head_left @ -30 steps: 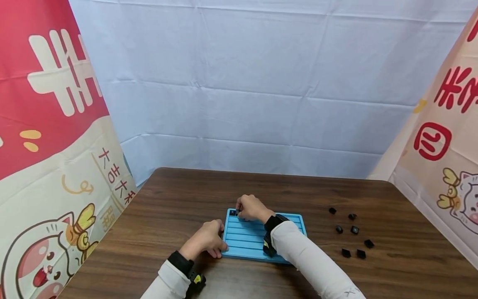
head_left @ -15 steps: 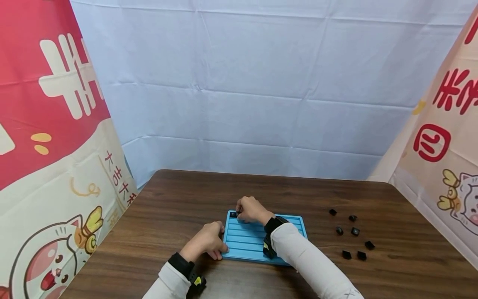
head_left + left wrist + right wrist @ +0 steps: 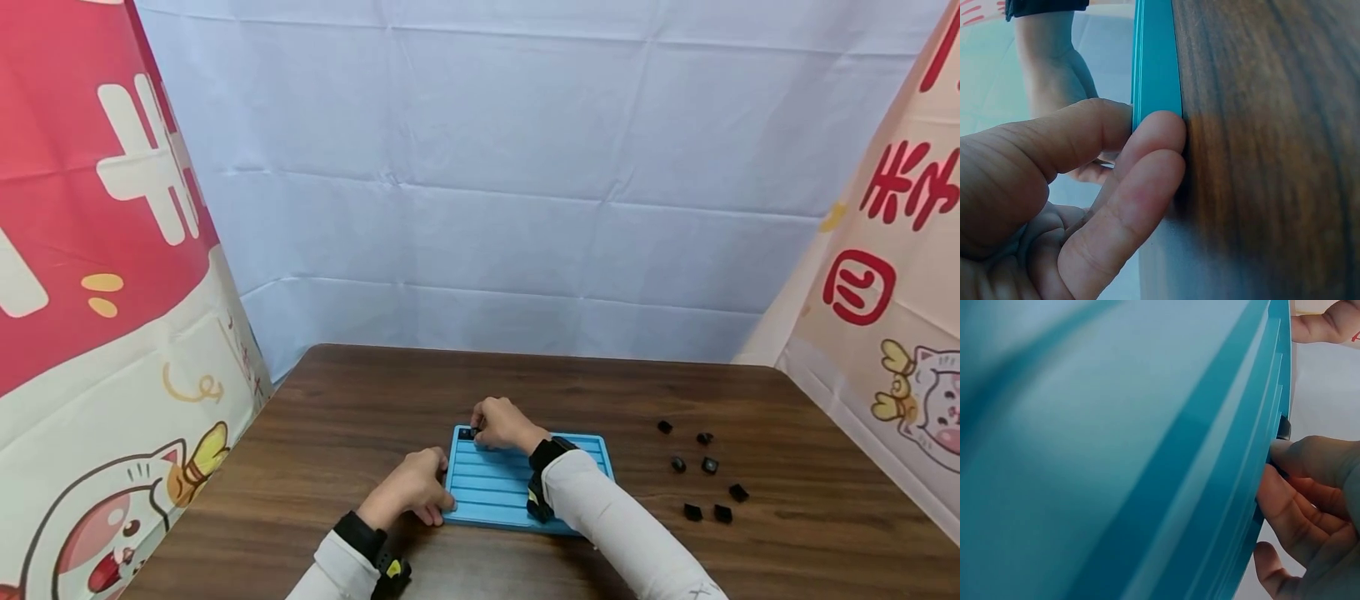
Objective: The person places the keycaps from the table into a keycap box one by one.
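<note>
A light blue ridged tray (image 3: 487, 486) lies on the wooden table. My left hand (image 3: 412, 486) grips its near left corner; in the left wrist view the thumb is on the upper edge of the tray (image 3: 1159, 62), with two fingertips at the side. At the far left corner, my right hand (image 3: 504, 423) pinches a small black keycap between thumb and forefinger, mostly hidden by the fingers. Just left of it, another black keycap (image 3: 464, 433) sits in the top row. In the right wrist view a dark keycap (image 3: 1284, 428) shows beside the thumb at the tray's rim.
Several loose black keycaps, one of them a keycap (image 3: 709, 466) with a paler middle, are scattered right of the tray on the brown table (image 3: 375, 392). A pale blue cloth (image 3: 480, 208) hangs behind, with printed banners at both sides.
Both hands keep their places on the tray, with only tiny finger movement at the right hand. The head view has shifted slightly.
</note>
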`<move>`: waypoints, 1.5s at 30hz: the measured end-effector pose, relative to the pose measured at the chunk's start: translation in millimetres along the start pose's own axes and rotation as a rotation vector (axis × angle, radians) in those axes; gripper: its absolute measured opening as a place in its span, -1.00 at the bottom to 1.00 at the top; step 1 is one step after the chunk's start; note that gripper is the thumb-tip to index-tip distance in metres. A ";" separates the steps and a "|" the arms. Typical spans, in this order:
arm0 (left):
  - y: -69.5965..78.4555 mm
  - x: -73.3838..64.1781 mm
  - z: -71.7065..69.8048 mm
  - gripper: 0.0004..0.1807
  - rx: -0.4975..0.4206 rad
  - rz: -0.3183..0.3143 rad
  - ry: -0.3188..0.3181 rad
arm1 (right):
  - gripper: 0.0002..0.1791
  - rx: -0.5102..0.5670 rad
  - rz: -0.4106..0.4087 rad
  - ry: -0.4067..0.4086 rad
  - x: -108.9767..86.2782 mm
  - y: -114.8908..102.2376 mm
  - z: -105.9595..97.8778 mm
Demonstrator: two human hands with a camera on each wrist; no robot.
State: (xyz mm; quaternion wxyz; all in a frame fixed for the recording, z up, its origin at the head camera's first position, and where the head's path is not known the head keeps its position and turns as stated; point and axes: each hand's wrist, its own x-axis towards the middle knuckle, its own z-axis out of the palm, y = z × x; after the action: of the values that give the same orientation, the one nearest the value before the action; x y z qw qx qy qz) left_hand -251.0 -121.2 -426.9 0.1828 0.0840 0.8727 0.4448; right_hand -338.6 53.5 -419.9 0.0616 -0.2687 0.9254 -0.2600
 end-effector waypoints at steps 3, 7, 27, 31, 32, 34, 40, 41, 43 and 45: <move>-1.1 -0.9 0.8 -0.48 -0.006 0.001 0.004 | -0.87 -0.005 -0.006 0.004 -0.6 0.7 1.4; -0.8 -1.6 0.8 -0.47 -0.006 -0.001 0.009 | -0.83 -0.039 -0.012 0.000 0.7 2.4 2.1; -2.9 -2.6 3.7 -0.47 -0.012 0.022 0.008 | -0.37 -0.431 -0.025 -0.070 -14.9 -18.6 -13.9; -2.7 -3.0 3.8 -0.47 -0.014 0.026 0.009 | -0.34 -0.436 -0.034 -0.084 -16.8 -18.6 -15.3; -2.5 -3.1 3.5 -0.47 -0.015 0.026 0.010 | -0.34 -0.432 -0.035 -0.085 -16.9 -18.5 -15.5; -2.6 -3.0 3.1 -0.46 -0.012 0.026 0.011 | -0.34 -0.423 -0.035 -0.087 -16.5 -17.6 -15.5; -3.8 -1.3 3.2 -0.48 -0.007 0.021 0.007 | -0.35 -0.393 -0.019 -0.097 -16.7 -11.3 -16.0; -3.9 -0.9 3.3 -0.48 -0.009 0.016 0.005 | -0.35 -0.389 -0.016 -0.098 -17.4 -9.4 -16.3; -3.8 -0.4 3.6 -0.49 -0.013 0.008 0.004 | -0.37 -0.380 -0.017 -0.095 -19.8 -4.2 -16.9; -3.5 -0.3 3.7 -0.49 -0.015 0.007 0.004 | -0.38 -0.371 -0.022 -0.090 -22.9 1.0 -18.0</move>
State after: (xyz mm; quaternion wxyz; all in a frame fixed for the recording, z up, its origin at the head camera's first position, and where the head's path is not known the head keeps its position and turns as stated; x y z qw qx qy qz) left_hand -249.2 -120.5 -431.6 0.1802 0.0850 0.8694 0.4521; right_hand -324.3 74.4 -405.6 0.0492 -0.2969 0.9508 -0.0734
